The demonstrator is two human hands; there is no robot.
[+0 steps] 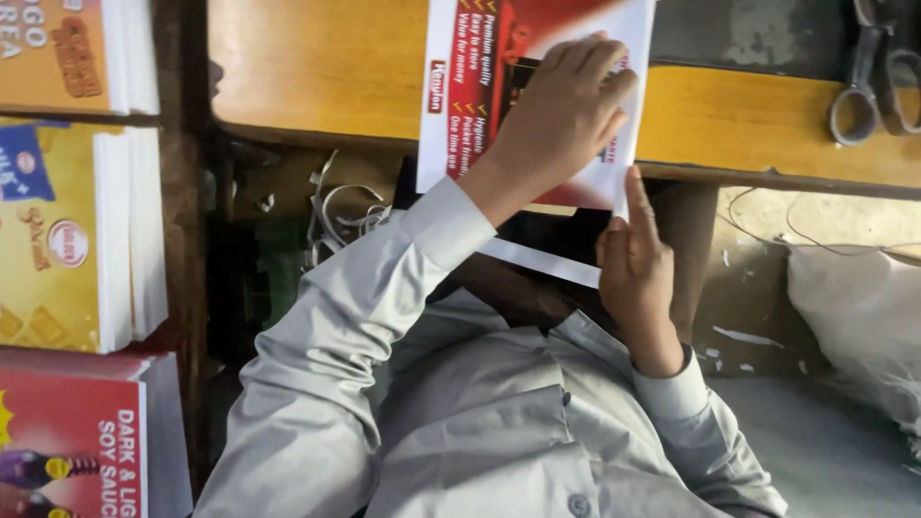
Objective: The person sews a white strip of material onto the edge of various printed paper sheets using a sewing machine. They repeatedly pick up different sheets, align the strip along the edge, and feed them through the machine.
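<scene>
I see my left hand (566,115) flat, fingers together, on the printed sheet (537,58) w/ its long axis running off the counter (317,67) edge; right hand (635,264), nearer me, pinches its lower corner.

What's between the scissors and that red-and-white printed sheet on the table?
Nothing: the head view shows only bare yellow tabletop between the scissors and the printed sheet under the left hand.
</scene>
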